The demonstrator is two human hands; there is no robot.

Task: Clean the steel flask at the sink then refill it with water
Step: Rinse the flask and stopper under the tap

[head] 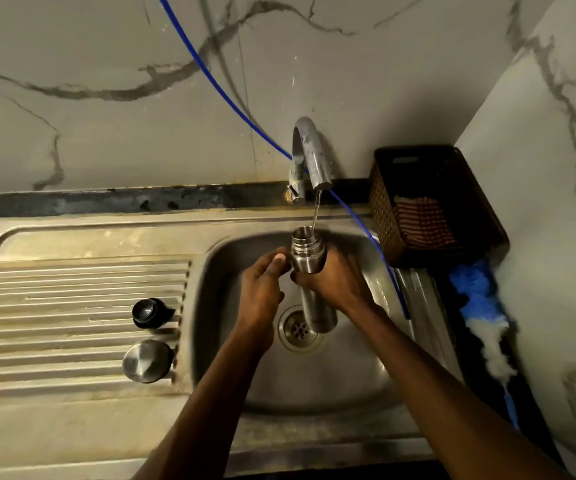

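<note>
Lying well left of the fingers on the ribbed drainboard (82,306) were 2 caps: a black inner stopper (148,312) farther back and a steel outer cap (147,360) nearer the person, close together but apart. The left hand (262,289) came next, over the sink basin (231,341), its fingers curled loosely with the fingertips (279,260) touching the left side of the steel flask (309,258); whether they pressed or only rested on it could not be told. The flask stood upright and open-mouthed above the drain (299,329), just right of those fingertips. A thin stream of water (316,213) fell from the tap spout (314,157) straight into its neck. The right hand (335,282) wrapped the flask's middle, fingers curled tight around the body below the threaded neck. Behind both hands a blue tube (210,74) ran down the marble wall, past the tap. Right of the right hand's fingers sat a dark woven basket (380,209), holding a striped cloth (421,220), with a blue-and-white scrubber (480,299) in front of it.
</note>
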